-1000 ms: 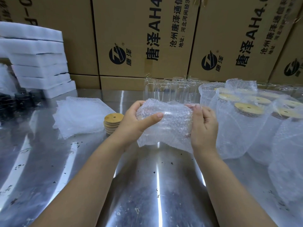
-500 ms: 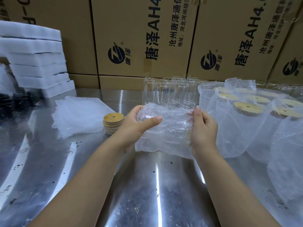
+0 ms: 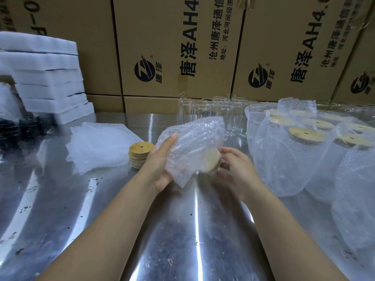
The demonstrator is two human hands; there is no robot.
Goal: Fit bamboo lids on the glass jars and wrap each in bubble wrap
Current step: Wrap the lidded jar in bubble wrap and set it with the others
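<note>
Bubble-wrapped jar [image 3: 190,142] slanted, bamboo lid [image 3: 211,162] facing right hand [image 3: 238,171]

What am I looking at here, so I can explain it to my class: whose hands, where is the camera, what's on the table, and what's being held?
No machine here: a person wears a camera on the head, looking down at their own hands. The left hand holds a jar in bubble wrap; the right hand, blurred, is at its bamboo lid. On the steel table are spare lids in a stack, bubble wrap sheets, bare glass jars and, to the right, wrapped jars.
</note>
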